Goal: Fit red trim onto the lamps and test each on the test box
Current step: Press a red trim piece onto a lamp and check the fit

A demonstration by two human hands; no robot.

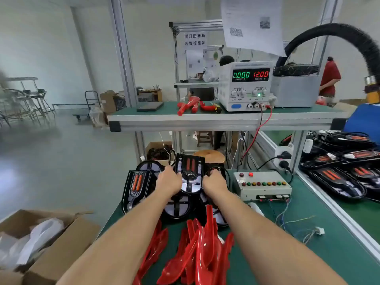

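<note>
A black lamp [190, 173] with two red bars is held upright above a heap of other black lamps [176, 206]. My left hand [168, 181] grips its left edge. My right hand [214, 182] grips its right edge, fingers curled by a black cable. Another lamp [136, 185] leans at the left of the heap. A pile of several red trim pieces [197, 249] lies on the green mat in front, between my forearms. The grey test box [262, 185] with coloured buttons stands to the right of my right hand.
A power supply [245, 86] reading 0.000 and 12.00 sits on the upper shelf, red and black leads hanging down. Red parts [188, 105] lie on that shelf. Finished lamps [341, 171] crowd the bench at right. An open cardboard box [41, 243] stands lower left. Loose wires [298, 225] trail right.
</note>
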